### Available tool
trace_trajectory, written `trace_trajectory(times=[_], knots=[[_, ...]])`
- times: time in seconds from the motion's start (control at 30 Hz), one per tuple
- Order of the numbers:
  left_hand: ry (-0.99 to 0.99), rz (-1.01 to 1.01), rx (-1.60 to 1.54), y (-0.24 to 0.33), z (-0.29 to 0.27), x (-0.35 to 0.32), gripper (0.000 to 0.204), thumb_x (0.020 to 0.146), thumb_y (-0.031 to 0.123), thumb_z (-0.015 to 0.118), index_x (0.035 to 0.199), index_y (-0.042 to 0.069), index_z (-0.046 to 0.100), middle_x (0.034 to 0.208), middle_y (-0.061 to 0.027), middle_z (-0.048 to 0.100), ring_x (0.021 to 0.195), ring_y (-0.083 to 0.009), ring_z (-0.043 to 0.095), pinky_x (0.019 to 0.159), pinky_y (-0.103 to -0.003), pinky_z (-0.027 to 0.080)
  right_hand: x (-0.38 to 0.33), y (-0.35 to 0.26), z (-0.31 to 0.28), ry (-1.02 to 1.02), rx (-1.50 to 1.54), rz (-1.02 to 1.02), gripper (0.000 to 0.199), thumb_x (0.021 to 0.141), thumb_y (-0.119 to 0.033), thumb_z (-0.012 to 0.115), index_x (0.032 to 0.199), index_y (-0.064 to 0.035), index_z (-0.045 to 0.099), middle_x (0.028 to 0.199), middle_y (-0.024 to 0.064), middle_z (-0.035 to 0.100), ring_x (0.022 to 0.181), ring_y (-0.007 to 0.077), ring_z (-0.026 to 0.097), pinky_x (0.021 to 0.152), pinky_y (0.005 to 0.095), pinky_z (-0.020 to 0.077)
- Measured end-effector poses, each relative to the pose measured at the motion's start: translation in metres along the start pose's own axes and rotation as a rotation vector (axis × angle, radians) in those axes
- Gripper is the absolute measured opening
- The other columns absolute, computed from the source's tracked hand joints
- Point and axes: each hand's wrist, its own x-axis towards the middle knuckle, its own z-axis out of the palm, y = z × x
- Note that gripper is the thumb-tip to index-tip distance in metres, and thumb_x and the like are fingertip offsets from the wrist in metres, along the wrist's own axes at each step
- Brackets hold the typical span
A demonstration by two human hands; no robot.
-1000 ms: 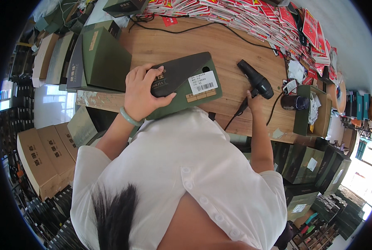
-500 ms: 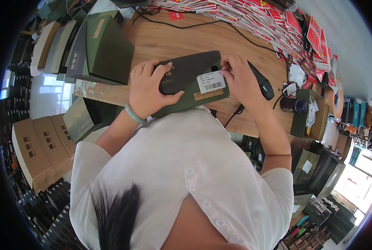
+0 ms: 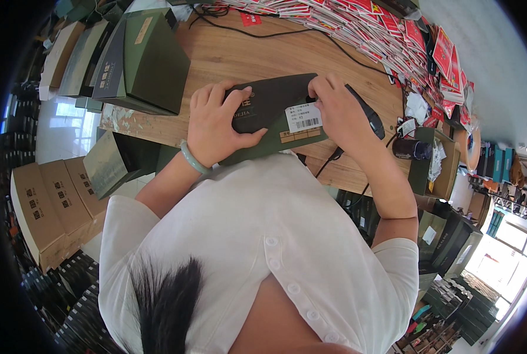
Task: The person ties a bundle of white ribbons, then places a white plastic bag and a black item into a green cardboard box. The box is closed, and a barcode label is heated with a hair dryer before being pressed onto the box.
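A dark green and black shoe box (image 3: 265, 99) rests tilted against my body at the table's near edge, its side turned up. On that side sits a white barcode label (image 3: 304, 117), above a small tan strip (image 3: 300, 135). My left hand (image 3: 216, 121) grips the box's left end, thumb spread along the side and fingers over the top edge. At the other end, my right hand (image 3: 337, 106) has its fingers curled in on the box beside the label, over the place of the round hole. Its fingertips are partly hidden. A black handheld scanner (image 3: 370, 115) lies just past my right hand.
A large green box (image 3: 154, 65) stands at the left of the wooden table (image 3: 240, 50). Red-and-white cards (image 3: 358, 29) pile along the far edge, with a black cable (image 3: 281, 36) before them. At right are a dark jar (image 3: 411, 148) and an open box (image 3: 446, 162). Brown cartons (image 3: 57, 200) stand lower left.
My right fingers have moved from the label's upper corner up to the round hole, which they now cover. The box has shifted slightly right, with my left hand still on it.
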Motion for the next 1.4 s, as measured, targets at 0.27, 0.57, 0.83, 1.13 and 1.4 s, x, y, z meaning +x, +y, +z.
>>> trace_trajectory(times=[0.27,0.57,0.83,1.13,1.4], knots=[[-0.002,-0.011,-0.017,0.000,-0.001,-0.001,0.061,0.058,0.032,0.081,0.112,0.008,0.062,0.115,-0.0108,0.055,0.106,-0.0313,0.049,0.094,-0.043,0.036,-0.012,-0.013,-0.004,0.081,0.164,0.047,0.022,0.081,0.003,0.061,0.101,-0.0041,0.054,0.098,0.0142,0.050,0.085,0.0313,0.057,0.074,0.0383,0.0467],[-0.014,-0.008,-0.005,0.002,-0.001,0.001,0.061,0.058,0.031,0.081,0.112,0.008,0.062,0.115,-0.0109,0.055,0.107,-0.0311,0.049,0.094,-0.043,0.036,-0.020,-0.004,0.021,0.282,-0.049,0.165,0.010,0.083,-0.007,0.066,0.088,-0.0001,0.061,0.086,0.0133,0.057,0.082,0.0328,0.057,0.072,0.0395,0.0466],[0.007,0.000,0.000,0.001,0.000,-0.001,0.062,0.058,0.035,0.080,0.112,0.010,0.062,0.116,-0.0094,0.054,0.105,-0.0308,0.049,0.093,-0.043,0.036,-0.020,-0.015,0.021,0.218,-0.117,0.239,0.006,0.087,-0.006,0.058,0.090,-0.0008,0.057,0.087,0.0163,0.059,0.083,0.0371,0.058,0.073,0.0447,0.0455],[0.018,-0.001,-0.008,-0.001,0.002,-0.001,0.063,0.057,0.037,0.080,0.111,0.010,0.062,0.115,-0.0085,0.054,0.104,-0.0302,0.048,0.092,-0.043,0.035,-0.029,-0.027,0.010,0.126,-0.034,0.223,0.006,0.088,0.000,0.053,0.094,-0.0007,0.051,0.090,0.0186,0.058,0.083,0.0389,0.057,0.071,0.0457,0.0445],[0.009,0.015,-0.052,-0.003,0.000,-0.001,0.064,0.056,0.029,0.081,0.114,0.008,0.062,0.118,-0.0117,0.056,0.104,-0.0321,0.049,0.096,-0.042,0.036,-0.038,-0.026,0.003,0.079,0.103,0.199,0.011,0.087,0.005,0.049,0.096,-0.0022,0.048,0.101,0.0182,0.061,0.092,0.0390,0.059,0.075,0.0423,0.0477]])
